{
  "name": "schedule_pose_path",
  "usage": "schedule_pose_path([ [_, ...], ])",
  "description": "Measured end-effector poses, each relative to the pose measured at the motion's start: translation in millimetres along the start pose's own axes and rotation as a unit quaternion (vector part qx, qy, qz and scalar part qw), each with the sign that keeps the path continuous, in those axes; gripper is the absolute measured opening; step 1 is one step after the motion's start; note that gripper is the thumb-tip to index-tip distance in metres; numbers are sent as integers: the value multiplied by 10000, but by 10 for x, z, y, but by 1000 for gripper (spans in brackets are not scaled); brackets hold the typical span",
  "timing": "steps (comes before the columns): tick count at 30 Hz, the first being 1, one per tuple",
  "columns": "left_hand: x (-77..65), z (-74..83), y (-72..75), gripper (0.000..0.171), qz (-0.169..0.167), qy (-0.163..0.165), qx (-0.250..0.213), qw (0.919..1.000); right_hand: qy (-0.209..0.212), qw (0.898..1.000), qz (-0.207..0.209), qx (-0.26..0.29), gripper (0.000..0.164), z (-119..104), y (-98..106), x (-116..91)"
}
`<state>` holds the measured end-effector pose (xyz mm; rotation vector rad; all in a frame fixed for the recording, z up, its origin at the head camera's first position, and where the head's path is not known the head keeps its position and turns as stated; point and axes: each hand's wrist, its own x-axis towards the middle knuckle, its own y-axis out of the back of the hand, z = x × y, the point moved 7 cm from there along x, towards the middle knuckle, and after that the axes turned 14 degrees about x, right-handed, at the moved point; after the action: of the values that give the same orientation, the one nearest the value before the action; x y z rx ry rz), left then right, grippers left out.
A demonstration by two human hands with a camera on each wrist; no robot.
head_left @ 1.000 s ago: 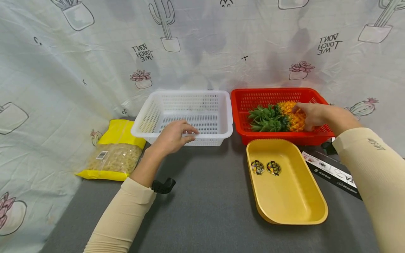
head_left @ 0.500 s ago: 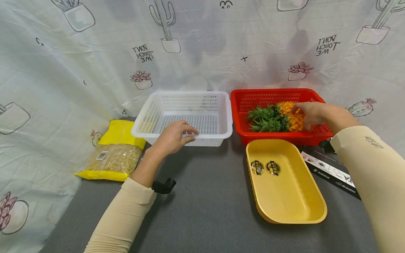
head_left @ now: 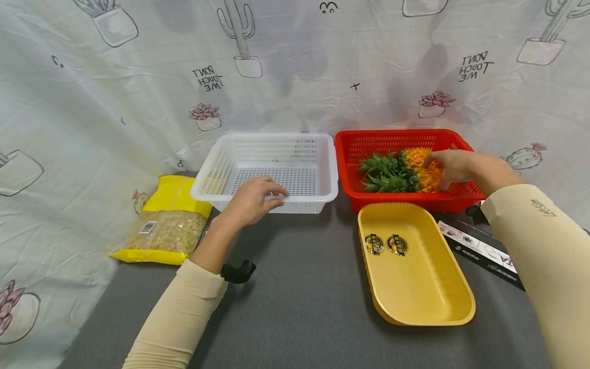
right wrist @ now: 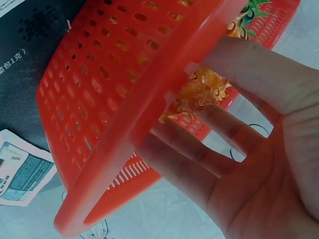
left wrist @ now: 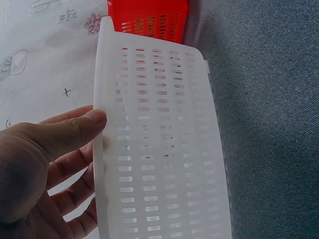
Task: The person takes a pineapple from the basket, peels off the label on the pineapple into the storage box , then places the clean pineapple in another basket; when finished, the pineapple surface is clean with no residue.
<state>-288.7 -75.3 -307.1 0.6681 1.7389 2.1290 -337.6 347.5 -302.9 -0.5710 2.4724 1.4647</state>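
Note:
My left hand (head_left: 251,201) holds the front rim of a white perforated basket (head_left: 209,188); in the left wrist view its thumb lies on the rim and the fingers reach behind it. A yellow-orange pineapple (head_left: 412,162) with spiky green leaves (head_left: 387,174) lies in the red perforated basket (head_left: 454,137). My right hand (head_left: 456,166) reaches over that basket's right side and grips the fruit's right end, thumb on the near side. The right wrist view shows the thumb and fingers on either side of the pineapple (right wrist: 202,92), partly hidden by the red rim.
A yellow tray (head_left: 415,287) with two round stickers stands in front of the red basket. Beside it lies a long black-and-white box (head_left: 484,256). A yellow bag of pasta (head_left: 170,230) lies left of the white basket. A patterned curtain (head_left: 295,66) hangs behind.

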Motion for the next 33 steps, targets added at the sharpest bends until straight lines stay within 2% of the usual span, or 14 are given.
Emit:
schedule_pose_path([
  [10,-3,20,-9,24,7,-17,30,10000,58,9990,284,-341,59,-8,18,-11],
  [20,36,56,-17,24,41,-86,-6,10000,17,9995,322,-63,67,27,80,-111],
  [28,27,55,-63,24,-13,49,206,9998,358,9968,545,-463,58,-115,52,-277],
  [33,-23,60,-32,26,104,-69,445,9989,802,9937,721,-297,57,-287,-63,-393],
])
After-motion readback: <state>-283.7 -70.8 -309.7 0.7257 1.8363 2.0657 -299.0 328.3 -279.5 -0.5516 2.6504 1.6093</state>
